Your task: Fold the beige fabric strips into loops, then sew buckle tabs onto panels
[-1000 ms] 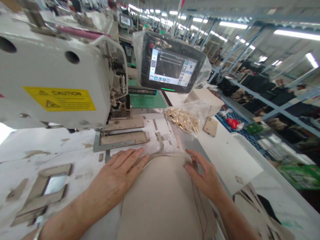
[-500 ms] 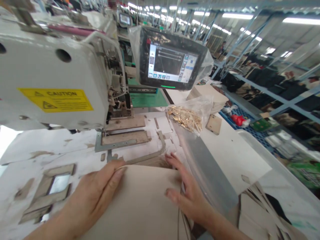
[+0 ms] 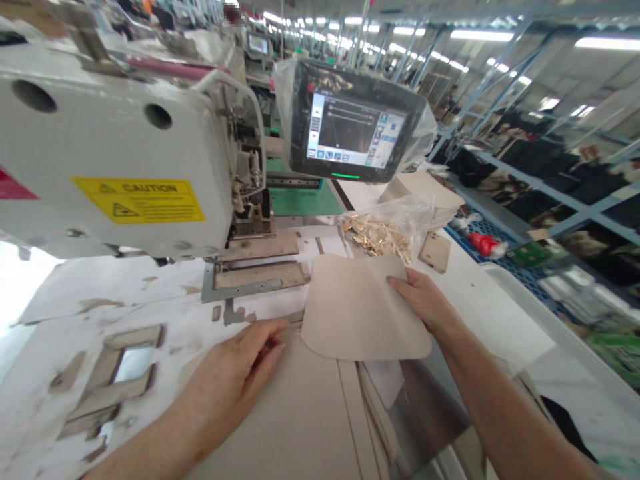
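My right hand pinches a flat beige panel by its right edge, thumb on top. The panel has rounded corners and is held above the far end of a stack of similar beige panels. My left hand is closed at the stack's far left corner, its thumb over the top and its fingers curled at the edge. Part of that grip is hidden. Beyond the left hand, a metal frame clamp lies below the head of a sewing machine bearing a yellow caution label.
A lit control screen stands behind the table. Near it are a clear bag of gold-coloured metal pieces, a phone and another beige stack. A beige cut-out template lies at left. Blue racks stand at right.
My right hand has lifted one beige panel off the stack and moved it forward and right. My left hand stays at the stack's corner. The view has shifted slightly.
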Demonstrator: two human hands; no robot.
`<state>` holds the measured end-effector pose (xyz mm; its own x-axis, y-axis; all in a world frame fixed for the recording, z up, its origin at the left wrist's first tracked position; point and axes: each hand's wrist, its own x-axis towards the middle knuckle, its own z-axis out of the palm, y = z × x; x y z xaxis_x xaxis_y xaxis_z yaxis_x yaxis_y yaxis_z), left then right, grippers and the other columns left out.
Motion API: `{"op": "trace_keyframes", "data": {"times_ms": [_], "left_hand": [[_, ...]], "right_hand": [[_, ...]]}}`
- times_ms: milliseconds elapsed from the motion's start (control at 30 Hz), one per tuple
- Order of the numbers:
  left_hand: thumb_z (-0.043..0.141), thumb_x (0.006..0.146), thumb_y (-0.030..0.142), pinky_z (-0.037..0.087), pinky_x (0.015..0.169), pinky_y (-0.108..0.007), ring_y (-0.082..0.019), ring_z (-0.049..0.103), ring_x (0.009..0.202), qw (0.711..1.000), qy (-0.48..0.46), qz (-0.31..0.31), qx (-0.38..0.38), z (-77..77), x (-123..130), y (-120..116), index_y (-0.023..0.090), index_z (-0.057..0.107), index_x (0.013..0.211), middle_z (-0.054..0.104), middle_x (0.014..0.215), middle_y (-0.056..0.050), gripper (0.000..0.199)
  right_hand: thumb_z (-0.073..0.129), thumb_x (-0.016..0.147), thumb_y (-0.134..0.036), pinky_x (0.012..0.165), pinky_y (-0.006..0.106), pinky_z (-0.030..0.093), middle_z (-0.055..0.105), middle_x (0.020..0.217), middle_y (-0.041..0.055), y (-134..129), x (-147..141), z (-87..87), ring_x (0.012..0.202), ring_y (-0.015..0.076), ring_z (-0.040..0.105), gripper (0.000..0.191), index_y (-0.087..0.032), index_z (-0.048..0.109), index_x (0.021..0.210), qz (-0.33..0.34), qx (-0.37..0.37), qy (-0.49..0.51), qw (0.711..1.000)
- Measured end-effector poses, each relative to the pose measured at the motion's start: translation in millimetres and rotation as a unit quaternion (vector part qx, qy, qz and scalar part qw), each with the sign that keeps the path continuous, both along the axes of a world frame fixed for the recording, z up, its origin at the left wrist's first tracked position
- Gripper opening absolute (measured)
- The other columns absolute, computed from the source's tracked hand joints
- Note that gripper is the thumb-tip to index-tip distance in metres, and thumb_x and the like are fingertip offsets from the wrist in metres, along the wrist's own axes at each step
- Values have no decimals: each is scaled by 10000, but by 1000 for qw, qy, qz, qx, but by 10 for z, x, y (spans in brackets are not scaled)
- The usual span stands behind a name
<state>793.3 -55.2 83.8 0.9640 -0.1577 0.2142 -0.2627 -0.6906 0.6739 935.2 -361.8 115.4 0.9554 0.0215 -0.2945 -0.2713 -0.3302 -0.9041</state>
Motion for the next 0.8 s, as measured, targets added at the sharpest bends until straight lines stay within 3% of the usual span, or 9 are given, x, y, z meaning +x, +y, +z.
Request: {"op": "trace_keyframes", "data": {"times_ms": [100, 233, 333, 467, 567, 800], "left_hand": [[420, 1024, 263, 577, 839, -241, -134, 726, 922, 991, -100, -54, 76, 20, -15, -19, 239, 641, 1107, 747, 1045, -5, 237], [417, 1036, 349, 546, 996, -431, -266, 692, 1116, 944, -224, -41, 237, -6, -65, 12, 144, 665, 1212, 731, 1235, -107, 367], [379, 1037, 467, 532, 1001, -485, -324, 653, 1206, 921, -228, -28, 316, -53, -146, 105, 82, 632, 1302, 684, 1334, -165, 531], [372, 1028, 521, 529, 1030, -458, -301, 656, 1217, 920, -193, -9, 341, -76, -263, 236, 90, 594, 1362, 658, 1378, -165, 590], [363, 1024, 540, 549, 1023, -429, -286, 672, 1201, 924, -168, 6, 342, -64, -308, 274, 94, 594, 1358, 673, 1357, -164, 604], [316, 1031, 540, 577, 988, -436, -308, 678, 1196, 919, -167, 40, 354, -85, -284, 286, 59, 639, 1286, 674, 1342, -196, 633]], "right_hand": [[612, 792, -336, 546, 266, 524, 738, 747, 17, 143, 390, -31, 641, 202, 691, 204, -187, 662, 922, 86, -52, -53, 994], [522, 869, -283, 650, 305, 561, 747, 835, 47, 671, 822, -150, 719, 213, 702, 215, -166, 685, 945, 181, -171, -185, 951], [534, 888, -246, 771, 325, 557, 740, 862, 50, 1122, 1019, -251, 820, 223, 699, 199, -163, 704, 950, 204, -199, -216, 934], [552, 895, -192, 879, 339, 518, 733, 902, 78, 1532, 1052, -342, 928, 246, 683, 185, -155, 721, 961, 235, -241, -251, 908], [538, 893, -155, 876, 338, 511, 728, 918, 100, 1626, 1003, -356, 929, 253, 677, 204, -140, 726, 972, 259, -262, -267, 890], [528, 907, -193, 877, 337, 517, 711, 877, 68, 1550, 966, -342, 921, 236, 674, 223, -163, 737, 979, 279, -283, -294, 869]]}}
